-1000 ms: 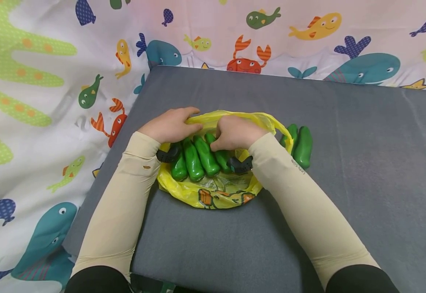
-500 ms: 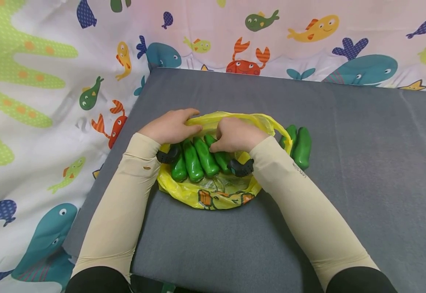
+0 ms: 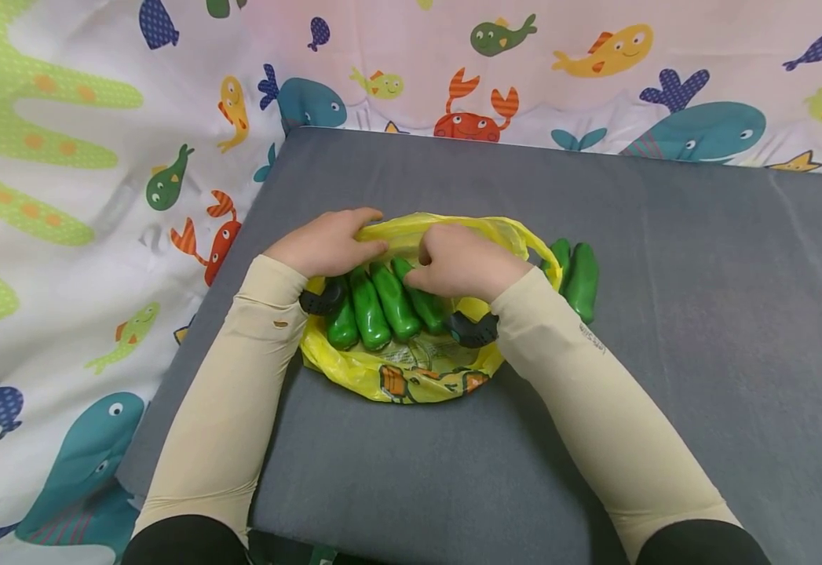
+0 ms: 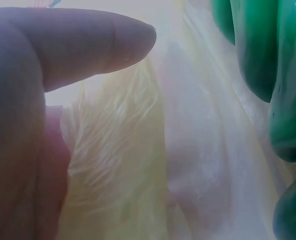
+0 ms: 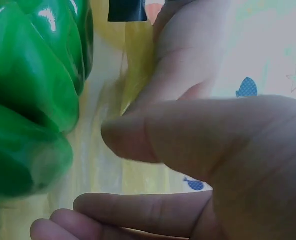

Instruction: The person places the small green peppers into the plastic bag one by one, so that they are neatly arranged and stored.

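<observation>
Two pale sleeves point(image 3: 220, 416) reach from the near side over the grey worktop point(image 3: 700, 314), a black band point(image 3: 473, 329) at my right wrist. Ahead lies the yellow bag point(image 3: 354, 380), its mouth spread wide, its near wall printed in orange. Inside, four green vegetables point(image 3: 368, 306) lie side by side, the leftmost partly hidden by my left wrist. My right hand point(image 3: 470, 263) is over the right part of the bag's mouth, thumb apart from loosely bent fingers, with hold of nothing that I can see. It has edged slightly to the right in the last half second, baring more of the rightmost vegetable; the row looks unmoved, so I judge that piece lies free of my fingers. My left hand point(image 3: 326, 243) is at the far left of the rim, thumb inside, index finger along the outside, both fairly straight, not clenched. Just beyond the bag's right side lie two more vegetables point(image 3: 582, 282), one partly hidden. Past the worktop's far edge hangs a sea-creature cloth point(image 3: 403, 39).
</observation>
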Tool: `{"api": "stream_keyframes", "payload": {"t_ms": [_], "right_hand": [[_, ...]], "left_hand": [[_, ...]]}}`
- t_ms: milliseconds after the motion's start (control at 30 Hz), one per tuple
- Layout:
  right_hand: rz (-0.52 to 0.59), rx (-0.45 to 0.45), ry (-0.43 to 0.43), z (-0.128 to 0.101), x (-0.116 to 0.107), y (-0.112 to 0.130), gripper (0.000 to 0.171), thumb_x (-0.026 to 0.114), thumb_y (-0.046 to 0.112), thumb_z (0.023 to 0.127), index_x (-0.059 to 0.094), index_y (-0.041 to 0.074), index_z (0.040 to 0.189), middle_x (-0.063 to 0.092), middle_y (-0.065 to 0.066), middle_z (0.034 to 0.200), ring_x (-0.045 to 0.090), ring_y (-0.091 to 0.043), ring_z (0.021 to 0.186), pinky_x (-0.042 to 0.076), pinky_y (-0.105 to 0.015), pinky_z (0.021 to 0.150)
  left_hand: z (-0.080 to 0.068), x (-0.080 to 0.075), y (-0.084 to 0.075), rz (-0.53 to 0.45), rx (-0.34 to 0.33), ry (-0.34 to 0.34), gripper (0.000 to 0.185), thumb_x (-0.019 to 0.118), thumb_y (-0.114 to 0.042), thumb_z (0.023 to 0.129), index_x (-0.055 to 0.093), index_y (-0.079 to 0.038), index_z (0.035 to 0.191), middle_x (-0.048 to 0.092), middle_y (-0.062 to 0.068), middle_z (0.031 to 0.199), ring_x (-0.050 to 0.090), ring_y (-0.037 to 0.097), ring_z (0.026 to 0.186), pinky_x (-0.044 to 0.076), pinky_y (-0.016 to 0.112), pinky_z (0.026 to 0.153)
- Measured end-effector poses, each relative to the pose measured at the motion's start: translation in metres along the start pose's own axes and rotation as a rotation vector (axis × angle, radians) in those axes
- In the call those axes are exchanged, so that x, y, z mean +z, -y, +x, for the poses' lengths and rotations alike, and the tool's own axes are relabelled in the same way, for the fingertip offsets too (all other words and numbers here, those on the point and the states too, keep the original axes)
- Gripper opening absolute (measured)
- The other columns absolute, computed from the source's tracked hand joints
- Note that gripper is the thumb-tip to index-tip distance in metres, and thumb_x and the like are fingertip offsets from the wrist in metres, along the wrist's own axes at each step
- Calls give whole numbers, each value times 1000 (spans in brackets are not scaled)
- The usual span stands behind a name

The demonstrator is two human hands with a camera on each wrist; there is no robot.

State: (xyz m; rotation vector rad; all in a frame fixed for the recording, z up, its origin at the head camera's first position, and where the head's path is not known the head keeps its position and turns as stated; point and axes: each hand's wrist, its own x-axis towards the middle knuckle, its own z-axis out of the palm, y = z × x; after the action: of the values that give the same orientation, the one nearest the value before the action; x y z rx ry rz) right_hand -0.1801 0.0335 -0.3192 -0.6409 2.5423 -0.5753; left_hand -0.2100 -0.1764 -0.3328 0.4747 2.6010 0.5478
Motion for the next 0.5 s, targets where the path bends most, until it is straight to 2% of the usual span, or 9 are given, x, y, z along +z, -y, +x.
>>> {"api": "stream_keyframes", "payload": {"t_ms": [233,500], "right_hand": [[-5,-19,-63,-16,-3,0,38,59,27,92,50,13,58,37,3,50,34,-12,42,33,-27,46],[11,-12,-100,-31,-4,-2,36,59,28,91,52,12,60,37,3,52,37,-14,42,32,-27,44]], "left_hand": [[-1,-1,-2,-2,-6,-1,60,51,-42,99,37,-13,150,48,9,144,51,24,117,41,46,101],[-1,1,-2,-7,-1,3,59,51,-42,99,38,-14,150,49,8,143,50,24,118,40,46,103]]}}
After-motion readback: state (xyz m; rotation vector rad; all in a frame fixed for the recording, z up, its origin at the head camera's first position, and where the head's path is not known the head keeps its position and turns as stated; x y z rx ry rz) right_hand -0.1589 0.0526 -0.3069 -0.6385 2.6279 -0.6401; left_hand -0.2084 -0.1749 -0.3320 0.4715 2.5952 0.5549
